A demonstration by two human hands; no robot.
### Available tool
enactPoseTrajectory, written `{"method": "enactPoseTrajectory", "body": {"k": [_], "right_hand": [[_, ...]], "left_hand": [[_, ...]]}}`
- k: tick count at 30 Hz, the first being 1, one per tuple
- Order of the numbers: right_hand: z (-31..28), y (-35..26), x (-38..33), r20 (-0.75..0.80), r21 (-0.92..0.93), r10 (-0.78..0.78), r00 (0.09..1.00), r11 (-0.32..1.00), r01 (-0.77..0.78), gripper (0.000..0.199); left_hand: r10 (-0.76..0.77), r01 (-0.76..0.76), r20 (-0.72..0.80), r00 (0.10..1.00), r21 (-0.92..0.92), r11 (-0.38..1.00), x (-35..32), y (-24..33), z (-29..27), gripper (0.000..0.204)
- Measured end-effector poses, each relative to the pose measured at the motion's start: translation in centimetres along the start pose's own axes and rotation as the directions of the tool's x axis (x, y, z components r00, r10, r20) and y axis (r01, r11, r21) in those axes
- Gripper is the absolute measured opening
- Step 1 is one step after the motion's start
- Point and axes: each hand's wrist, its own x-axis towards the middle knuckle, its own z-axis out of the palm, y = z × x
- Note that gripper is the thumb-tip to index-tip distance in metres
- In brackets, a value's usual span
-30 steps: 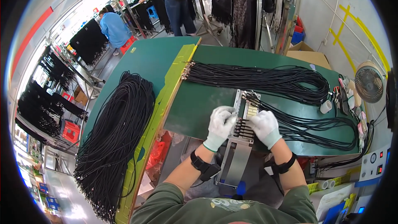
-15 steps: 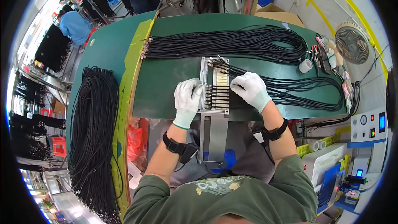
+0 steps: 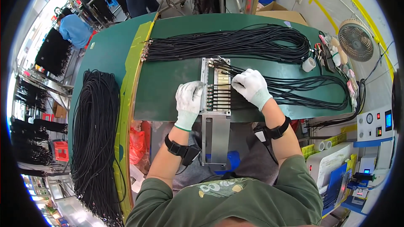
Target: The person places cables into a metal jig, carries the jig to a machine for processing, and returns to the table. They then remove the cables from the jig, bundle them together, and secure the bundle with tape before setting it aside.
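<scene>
A metal fixture (image 3: 205, 75) stands upright across the green table, with a row of short black cable ends (image 3: 221, 99) lying side by side in its slots. At its left edge is my left hand (image 3: 188, 98), in a white glove, thumb and fingers brought together; whatever they hold is too small to make out. My right hand (image 3: 251, 86), gloved too, pinches a black cable (image 3: 227, 84) at the right side of the slots. More loose cable ends (image 3: 219, 64) rest over the fixture's far end, their lengths looping off to the right.
A long bundle of black cables (image 3: 227, 44) lies along the far side. Another bundle (image 3: 94, 138) hangs over the left table part. A white tape roll (image 3: 309, 64), hand tools (image 3: 326, 54) and a fan (image 3: 356, 42) stand at the right. Another person (image 3: 75, 27) is far left.
My right hand has shifted slightly up and away along the fixture. My left hand stays by the left edge, nearly unmoved. The whole view has drifted a little.
</scene>
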Motion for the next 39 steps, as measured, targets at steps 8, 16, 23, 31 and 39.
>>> {"method": "enactPoseTrajectory", "body": {"k": [8, 16, 23, 31, 39], "right_hand": [[-0.1, -0.2, 0.2, -0.016, 0.024, -0.057, 0.998, 0.998, 0.057, 0.009], [0.1, 0.5, 1.3, -0.004, 0.034, 0.013, 1.0, 0.999, -0.013, 0.011], [1.1, 2.6, 1.5, -0.028, -0.199, 0.076, 0.997, 0.977, -0.08, 0.012], [0.4, 1.8, 1.0, -0.007, -0.139, 0.039, 0.999, 0.99, -0.04, 0.011], [-0.5, 0.8, 1.1, -0.02, 0.121, -0.009, 1.0, 0.993, 0.011, 0.01]], "left_hand": [[-0.018, 0.021, 0.045, 0.999, -0.081, 0.996, 0.5, 1.0, 0.1, 0.021], [0.197, -0.26, 0.251, 0.948, 0.251, 0.932, 0.9, 3.2, 1.0, 0.032], [0.221, -0.264, 0.209, 0.953, 0.206, 0.942, 0.7, 2.5, 1.9, 0.026], [0.181, -0.229, 0.185, 0.966, 0.286, 0.931, 0.3, 3.3, 1.2, 0.025], [0.123, -0.176, 0.215, 0.969, 0.25, 0.952, -0.6, 3.7, 0.6, 0.027]]}}
